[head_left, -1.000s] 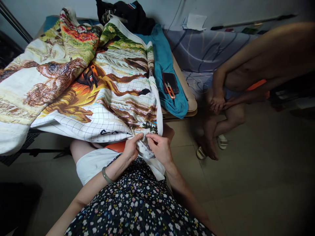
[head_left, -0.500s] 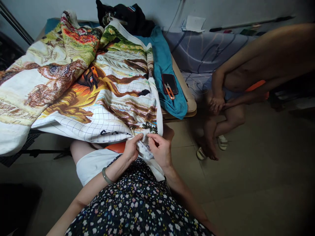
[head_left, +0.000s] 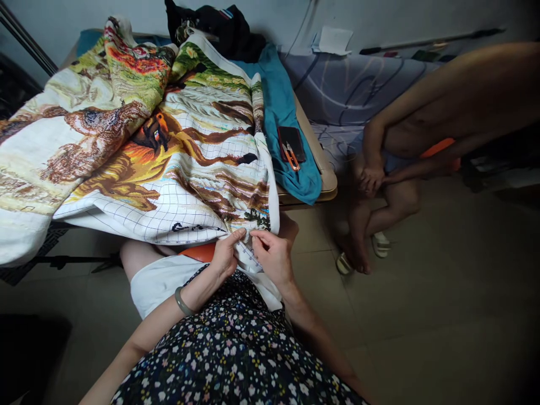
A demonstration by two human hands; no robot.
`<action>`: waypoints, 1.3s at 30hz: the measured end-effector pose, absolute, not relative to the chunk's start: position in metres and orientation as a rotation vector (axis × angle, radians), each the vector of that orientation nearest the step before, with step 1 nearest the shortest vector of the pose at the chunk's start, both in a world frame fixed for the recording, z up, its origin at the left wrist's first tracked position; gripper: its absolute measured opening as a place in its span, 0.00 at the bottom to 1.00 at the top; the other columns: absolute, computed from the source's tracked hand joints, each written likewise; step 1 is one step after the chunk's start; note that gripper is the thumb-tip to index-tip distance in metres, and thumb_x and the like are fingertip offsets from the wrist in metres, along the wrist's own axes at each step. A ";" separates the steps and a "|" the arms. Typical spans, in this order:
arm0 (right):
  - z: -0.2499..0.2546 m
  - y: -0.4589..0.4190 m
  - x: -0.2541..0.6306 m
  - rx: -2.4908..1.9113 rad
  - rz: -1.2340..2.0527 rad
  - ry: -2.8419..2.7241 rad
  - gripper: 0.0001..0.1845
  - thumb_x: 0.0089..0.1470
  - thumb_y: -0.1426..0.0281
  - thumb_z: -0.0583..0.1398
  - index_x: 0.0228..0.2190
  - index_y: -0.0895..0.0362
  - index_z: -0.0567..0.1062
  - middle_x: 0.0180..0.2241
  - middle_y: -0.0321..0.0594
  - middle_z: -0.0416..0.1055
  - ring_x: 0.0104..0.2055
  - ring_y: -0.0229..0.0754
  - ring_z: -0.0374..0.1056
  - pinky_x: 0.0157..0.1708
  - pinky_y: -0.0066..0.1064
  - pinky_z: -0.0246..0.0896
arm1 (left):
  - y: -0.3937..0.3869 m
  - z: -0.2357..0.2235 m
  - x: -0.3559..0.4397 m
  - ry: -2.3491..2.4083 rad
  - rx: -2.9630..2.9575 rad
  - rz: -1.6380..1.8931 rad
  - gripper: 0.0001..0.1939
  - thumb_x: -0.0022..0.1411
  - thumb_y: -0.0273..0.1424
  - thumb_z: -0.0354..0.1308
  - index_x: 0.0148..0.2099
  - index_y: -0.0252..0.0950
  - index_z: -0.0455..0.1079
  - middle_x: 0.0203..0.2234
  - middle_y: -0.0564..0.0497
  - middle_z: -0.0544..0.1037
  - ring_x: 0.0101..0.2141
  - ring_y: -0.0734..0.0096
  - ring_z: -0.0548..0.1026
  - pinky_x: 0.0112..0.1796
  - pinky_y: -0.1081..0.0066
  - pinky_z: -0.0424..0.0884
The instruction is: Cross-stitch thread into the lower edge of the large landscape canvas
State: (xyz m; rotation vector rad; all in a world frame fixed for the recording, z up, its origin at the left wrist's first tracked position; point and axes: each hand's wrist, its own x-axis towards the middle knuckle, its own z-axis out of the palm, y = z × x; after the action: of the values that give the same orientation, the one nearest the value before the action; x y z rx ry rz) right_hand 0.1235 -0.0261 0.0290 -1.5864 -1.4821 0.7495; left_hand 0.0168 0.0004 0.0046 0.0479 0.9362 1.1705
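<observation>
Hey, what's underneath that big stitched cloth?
Under the stitched cloth, a teal cloth shows past its right edge, lying on a tan-edged table. Below the front edge, part of a bare leg shows. Whatever lies beneath the middle is covered.

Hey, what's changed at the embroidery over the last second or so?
Very little: the right hand eased slightly away from the left hand, then back toward it. Nothing was visibly taken up or let go; anything in the right fingertips is too small to make out. The left hand still grips the embroidery, and the snips stay put.
</observation>
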 end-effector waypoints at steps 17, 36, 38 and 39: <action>0.030 -0.027 0.110 -1.747 0.655 -1.486 0.11 0.55 0.71 0.55 0.40 0.58 0.73 0.18 0.33 0.70 0.20 0.38 0.65 0.25 0.28 0.59 | 0.000 0.006 0.015 0.968 0.051 1.136 0.17 0.33 0.32 0.75 0.26 0.31 0.75 0.22 0.50 0.79 0.23 0.70 0.75 0.33 0.68 0.71; 0.018 -0.026 0.112 -1.578 0.866 -1.276 0.08 0.52 0.66 0.59 0.27 0.57 0.75 0.27 0.40 0.75 0.29 0.40 0.70 0.26 0.27 0.63 | 0.005 0.000 0.017 1.019 0.088 1.168 0.16 0.32 0.32 0.74 0.26 0.33 0.73 0.21 0.52 0.77 0.23 0.72 0.73 0.31 0.70 0.69; 0.018 -0.026 0.112 -1.577 0.857 -1.288 0.08 0.52 0.66 0.59 0.27 0.57 0.75 0.26 0.39 0.75 0.28 0.40 0.69 0.26 0.27 0.63 | 0.006 0.000 0.018 1.037 0.083 1.170 0.15 0.32 0.31 0.73 0.25 0.33 0.73 0.20 0.53 0.77 0.22 0.73 0.72 0.30 0.71 0.69; 0.018 -0.026 0.113 -1.576 0.851 -1.295 0.08 0.52 0.66 0.58 0.27 0.57 0.75 0.26 0.39 0.74 0.28 0.40 0.69 0.26 0.27 0.63 | 0.006 0.000 0.018 1.045 0.083 1.171 0.15 0.33 0.31 0.72 0.25 0.32 0.73 0.20 0.53 0.76 0.22 0.73 0.72 0.30 0.71 0.68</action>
State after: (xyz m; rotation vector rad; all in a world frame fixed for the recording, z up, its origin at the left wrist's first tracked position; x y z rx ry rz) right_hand 0.1126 -0.0257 0.0184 -1.5760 -1.2951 0.8509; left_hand 0.0175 0.0060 -0.0003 0.0826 1.0449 1.1705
